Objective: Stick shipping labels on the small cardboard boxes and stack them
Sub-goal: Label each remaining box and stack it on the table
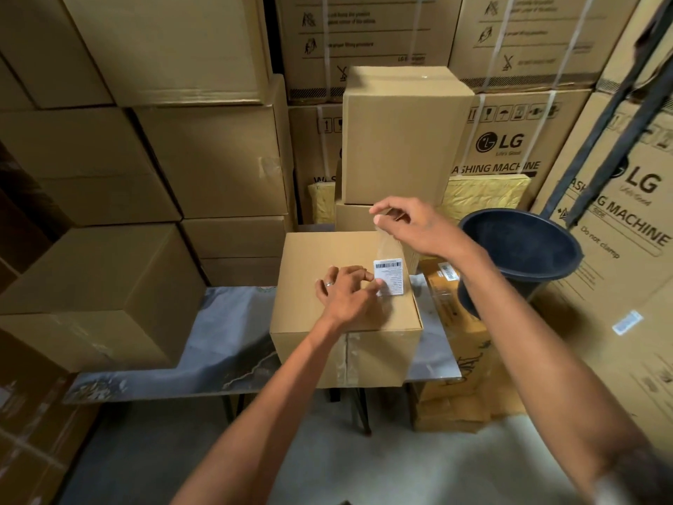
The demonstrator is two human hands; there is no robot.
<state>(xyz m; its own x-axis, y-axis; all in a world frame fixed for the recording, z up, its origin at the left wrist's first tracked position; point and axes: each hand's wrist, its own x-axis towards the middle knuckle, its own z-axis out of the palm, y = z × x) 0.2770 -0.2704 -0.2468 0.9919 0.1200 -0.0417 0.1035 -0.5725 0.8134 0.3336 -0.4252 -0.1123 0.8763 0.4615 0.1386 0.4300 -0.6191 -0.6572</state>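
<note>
While the shipping label [389, 277] is pressed flat by the fingertips of the left hand [346, 291], a strip of clear tape [388, 244] is pinched between thumb and fingers of the right hand [408, 224] and held up taut from the label's upper edge. The label lies on top of the small cardboard box [327, 267], toward its 3 o'clock edge. A ring is worn on a left finger. The box sits on a grey table [218, 340]. Just behind it, at 12 o'clock, a taller plain box [400, 140] is stacked on another. At 3 o'clock a black bucket [524, 246] is seen, and large printed cartons [510, 147] are stacked behind.
</note>
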